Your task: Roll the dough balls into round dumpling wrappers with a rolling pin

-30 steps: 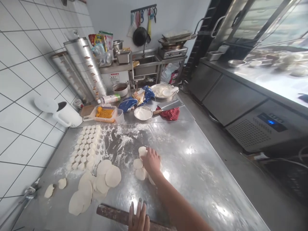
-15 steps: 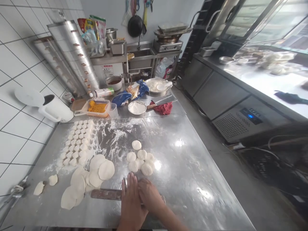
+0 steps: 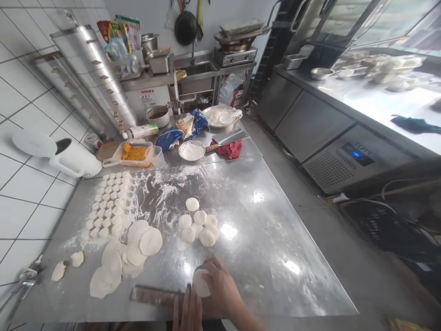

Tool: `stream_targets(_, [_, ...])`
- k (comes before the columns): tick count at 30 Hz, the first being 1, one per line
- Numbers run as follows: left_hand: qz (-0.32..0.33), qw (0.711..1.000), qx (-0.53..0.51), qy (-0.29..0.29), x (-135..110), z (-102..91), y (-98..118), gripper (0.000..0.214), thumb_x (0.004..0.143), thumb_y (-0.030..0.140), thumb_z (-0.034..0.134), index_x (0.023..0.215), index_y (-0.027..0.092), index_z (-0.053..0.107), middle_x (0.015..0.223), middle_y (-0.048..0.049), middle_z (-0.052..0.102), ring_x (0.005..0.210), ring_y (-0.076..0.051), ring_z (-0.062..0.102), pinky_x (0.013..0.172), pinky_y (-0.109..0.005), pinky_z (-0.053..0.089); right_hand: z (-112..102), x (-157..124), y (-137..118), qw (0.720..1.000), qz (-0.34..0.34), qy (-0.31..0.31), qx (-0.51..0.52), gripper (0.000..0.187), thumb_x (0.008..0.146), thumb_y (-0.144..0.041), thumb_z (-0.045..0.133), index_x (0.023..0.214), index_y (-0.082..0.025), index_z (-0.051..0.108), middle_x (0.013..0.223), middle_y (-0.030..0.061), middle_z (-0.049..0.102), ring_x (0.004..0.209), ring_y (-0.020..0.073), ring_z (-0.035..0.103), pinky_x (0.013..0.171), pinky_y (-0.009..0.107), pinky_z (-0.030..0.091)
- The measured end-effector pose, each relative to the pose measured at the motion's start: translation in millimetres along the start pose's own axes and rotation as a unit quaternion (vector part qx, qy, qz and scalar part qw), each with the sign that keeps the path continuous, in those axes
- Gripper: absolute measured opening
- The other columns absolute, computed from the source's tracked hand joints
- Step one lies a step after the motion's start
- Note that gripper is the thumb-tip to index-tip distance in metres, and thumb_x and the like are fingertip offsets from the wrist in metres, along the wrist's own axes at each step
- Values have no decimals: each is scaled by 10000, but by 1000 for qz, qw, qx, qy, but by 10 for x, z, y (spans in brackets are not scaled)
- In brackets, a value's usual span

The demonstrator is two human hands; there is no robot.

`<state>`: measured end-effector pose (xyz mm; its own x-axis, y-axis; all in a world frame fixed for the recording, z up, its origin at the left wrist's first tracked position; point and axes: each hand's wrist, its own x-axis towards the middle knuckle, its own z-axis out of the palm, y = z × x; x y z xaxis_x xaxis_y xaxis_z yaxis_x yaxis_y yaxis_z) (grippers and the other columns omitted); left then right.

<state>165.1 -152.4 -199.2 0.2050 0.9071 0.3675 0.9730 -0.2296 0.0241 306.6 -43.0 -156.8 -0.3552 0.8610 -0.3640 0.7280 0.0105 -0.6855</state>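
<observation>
My right hand [image 3: 222, 292] is curled around a small flattened dough disc [image 3: 200, 283] near the front edge of the steel table [image 3: 275, 239]. My left hand [image 3: 188, 312] lies flat, fingers together, on a wooden rolling pin [image 3: 155, 295] that runs along the front edge. Just beyond my hands sits a cluster of several small dough rounds [image 3: 199, 224]. To the left lies a pile of rolled-out thin wrappers [image 3: 127, 255], and behind it rows of many small dough pieces [image 3: 110, 202] on scattered flour.
Two dough scraps [image 3: 67, 265] lie at the front left. At the table's back stand a white jug [image 3: 74, 158], a tray of orange filling [image 3: 135, 153], a flour bowl [image 3: 191, 150], a cleaver on a red cloth [image 3: 230, 146]. Steel counters run along the right.
My right hand left the cluster of dough rounds, came back to the front edge and now holds one disc. My left hand stays on the rolling pin. The camera tilted down slightly.
</observation>
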Motion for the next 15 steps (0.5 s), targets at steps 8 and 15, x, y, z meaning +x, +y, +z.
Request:
stream_targets(8, [-20,991,-55,-120,345,157,1,1073,903,659,645,1659,21,227,1734,-252,254,1606,-446,276,1273,-678,343,-5,116,34,1000,7,8,27,284,976,-208,444,937,-230,725,1106,112,741,1158,304,672,1063,425,481])
stream_targets(15, [21,998,7,56,-84,285,110,925,902,366,683,1676,119,241,1750,-149,253,1639,-336,240,1341,-626,211,-32,-172,93,995,59,41,65,403,1055,-243,285,1187,-198,662,1205,141,730,1142,264,695,996,396,524])
